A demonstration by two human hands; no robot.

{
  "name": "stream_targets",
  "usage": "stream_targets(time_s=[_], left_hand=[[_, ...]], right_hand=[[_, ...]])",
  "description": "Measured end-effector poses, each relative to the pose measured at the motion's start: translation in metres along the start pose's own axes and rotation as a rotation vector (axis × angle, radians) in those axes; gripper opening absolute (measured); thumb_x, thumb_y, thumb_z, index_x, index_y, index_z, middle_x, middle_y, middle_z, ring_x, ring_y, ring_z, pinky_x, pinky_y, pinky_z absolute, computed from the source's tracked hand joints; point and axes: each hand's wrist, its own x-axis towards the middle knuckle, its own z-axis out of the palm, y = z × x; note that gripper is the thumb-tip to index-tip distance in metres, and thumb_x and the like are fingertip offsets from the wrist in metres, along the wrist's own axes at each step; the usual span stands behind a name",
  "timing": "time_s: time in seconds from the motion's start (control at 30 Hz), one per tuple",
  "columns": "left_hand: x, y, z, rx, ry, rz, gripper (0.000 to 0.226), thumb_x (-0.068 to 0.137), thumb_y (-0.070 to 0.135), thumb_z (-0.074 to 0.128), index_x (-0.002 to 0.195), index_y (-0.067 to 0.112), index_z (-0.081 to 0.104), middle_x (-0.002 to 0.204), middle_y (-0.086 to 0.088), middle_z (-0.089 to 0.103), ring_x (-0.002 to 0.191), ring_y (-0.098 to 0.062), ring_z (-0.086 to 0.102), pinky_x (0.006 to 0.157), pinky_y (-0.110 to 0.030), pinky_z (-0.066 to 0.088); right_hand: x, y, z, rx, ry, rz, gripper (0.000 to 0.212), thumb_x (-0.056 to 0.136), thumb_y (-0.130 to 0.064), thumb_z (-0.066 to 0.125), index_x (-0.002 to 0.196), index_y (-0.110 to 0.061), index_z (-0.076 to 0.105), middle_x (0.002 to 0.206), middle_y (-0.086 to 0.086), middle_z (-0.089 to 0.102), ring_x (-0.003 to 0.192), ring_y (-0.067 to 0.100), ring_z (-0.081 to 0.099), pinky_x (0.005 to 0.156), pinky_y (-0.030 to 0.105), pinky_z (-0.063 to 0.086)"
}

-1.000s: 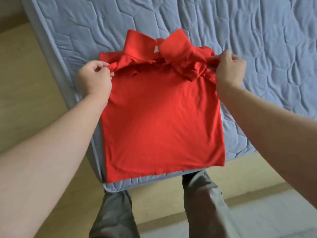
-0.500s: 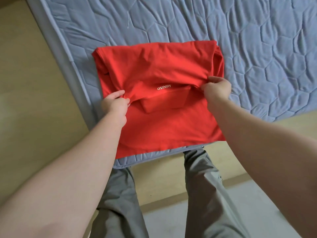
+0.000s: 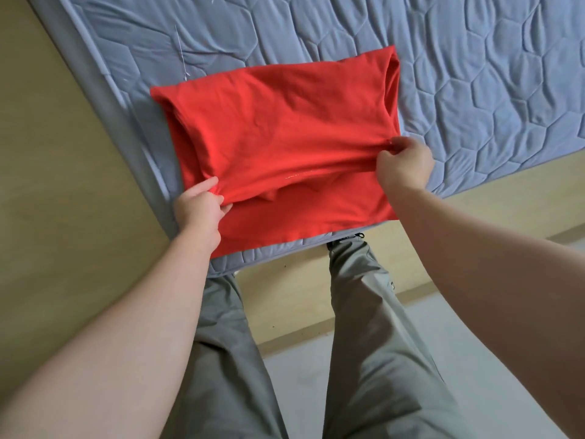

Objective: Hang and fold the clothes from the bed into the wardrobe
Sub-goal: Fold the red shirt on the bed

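The red shirt (image 3: pixel 278 128) lies on the bed (image 3: pixel 474 74), near its corner. Its top half is bent over toward the person. The left hand (image 3: pixel 199 210) pinches one end of the folded edge and the right hand (image 3: pixel 405 163) pinches the other, fingers (image 3: pixel 394 144) curled tight on the cloth. To fold it well, both hands should bring the edge down evenly to the bottom hem, then pat it flat.

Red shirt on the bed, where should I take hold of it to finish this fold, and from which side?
Grip the shirt at both ends of its folded-over edge, coming from the near side. The left hand pinches one end, the right hand the other. The edge is wide and limp, so holding both ends should keep it straight.
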Motion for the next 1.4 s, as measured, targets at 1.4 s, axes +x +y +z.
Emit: stream_targets(time_s=[1.4], left_hand=[[-0.039, -0.05, 0.022, -0.018, -0.235, -0.314, 0.009, 0.092, 0.03, 0.07, 0.092, 0.024, 0.063, 0.096, 0.003, 0.066, 0.082, -0.017, 0.064, 0.058, -0.027, 0.052]], right_hand=[[-0.055, 0.028, 0.033, 0.669, -0.568, 0.608, 0.025, 0.085, 0.004, 0.068, 0.091, -0.017, 0.058, 0.075, 0.004, 0.057, 0.062, 0.013, 0.053, 0.058, 0.029, 0.056]])
